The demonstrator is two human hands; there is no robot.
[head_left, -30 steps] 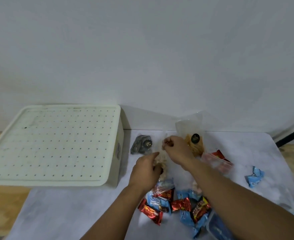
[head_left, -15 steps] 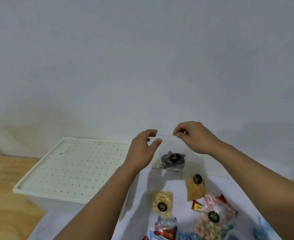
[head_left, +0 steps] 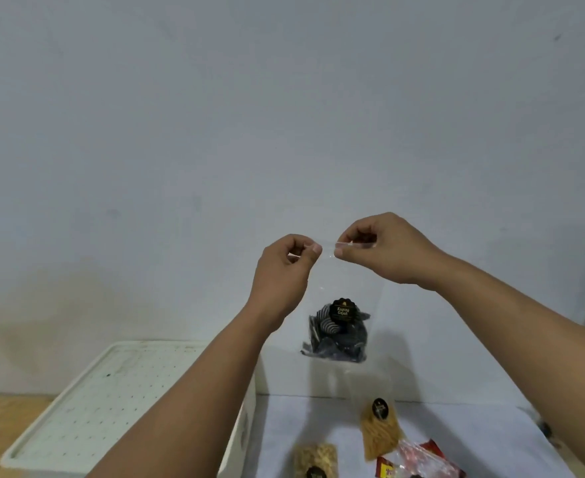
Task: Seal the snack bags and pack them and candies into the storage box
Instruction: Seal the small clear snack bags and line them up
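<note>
The clear snack bag (head_left: 340, 305) hangs in the air in front of you, above the far edge of the table, its dark striped snacks (head_left: 335, 334) slumped at the bottom under a round black label (head_left: 343, 310). Your left hand (head_left: 284, 270) pinches the top strip at its left end and your right hand (head_left: 384, 251) pinches it just beside, thumb against forefinger, so each grip is clamped on the bag's mouth.

The seal looks only partly pressed, as far as the thin plastic lets you judge. If your fingers skip a stretch of the strip, the mouth may stay open there and the snacks could spill once the bag lies flat in the box. Let one pinch slip and the weight below would swing the bag sideways (it hangs by that strip alone).

Below, three more snack bags lie on the white-covered table (head_left: 456, 429): a pale one (head_left: 315, 458), an orange one (head_left: 380, 432) and a reddish one (head_left: 418, 460). The white storage box (head_left: 111, 408), its dotted lid still on, sits to the left, touching the cloth's edge, on bare wood (head_left: 4, 415). A plain grey wall (head_left: 284, 132) closes the room behind.
</note>
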